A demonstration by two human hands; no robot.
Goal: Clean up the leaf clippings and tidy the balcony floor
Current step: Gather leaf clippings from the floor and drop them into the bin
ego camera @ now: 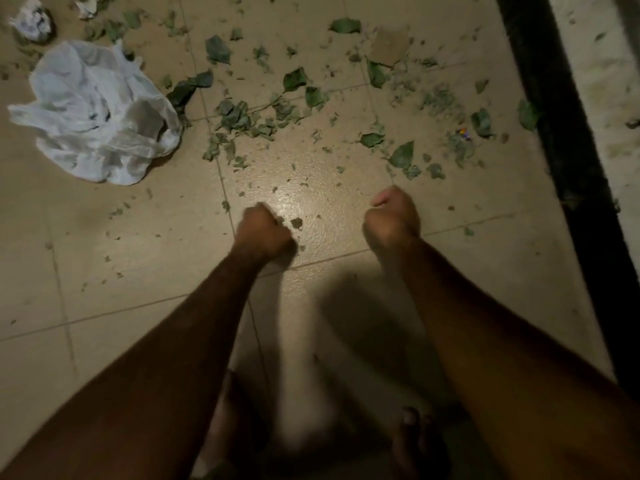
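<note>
Green leaf clippings (242,119) lie scattered over the beige tiled floor (138,258), thickest in the upper middle and upper right. A crumpled white plastic bag (93,112) lies on the floor at the upper left, its mouth facing the leaves. My left hand (265,233) is closed in a fist just above the floor, near a small leaf scrap (296,222). My right hand (393,221) is also a closed fist, a little to the right. Nothing shows in either fist. Both bare forearms reach in from the bottom.
A crumpled paper ball (31,20) sits at the top left. A brown cardboard piece (389,45) lies among the leaves at the top. A dark raised edge (561,133) runs down the right side, with a pale wall beyond. A bare foot (412,441) shows at the bottom.
</note>
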